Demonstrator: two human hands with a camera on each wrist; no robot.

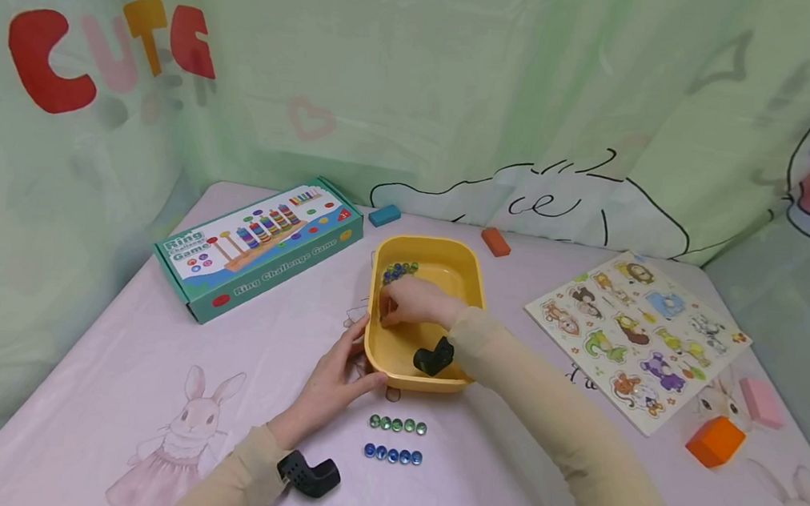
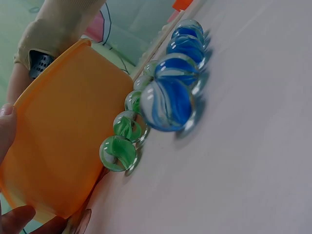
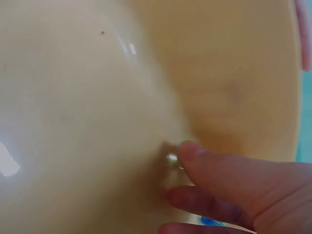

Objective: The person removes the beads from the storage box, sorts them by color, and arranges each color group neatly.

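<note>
A yellow plastic tub stands mid-table with a cluster of green and blue glass marbles in its far left corner. My right hand reaches inside, near the left wall. In the right wrist view its thumb and index finger pinch a shiny, clear-looking marble; its colour is blurred. My left hand holds the tub's near left corner, thumb against the front and fingers along the left side. In front of the tub lie a row of green marbles and, nearer, a row of blue marbles.
Behind on the left lies a green Ring Challenge Game box. A blue block and a red-orange block are behind the tub. To the right are an animal puzzle board, an orange block and a pink block.
</note>
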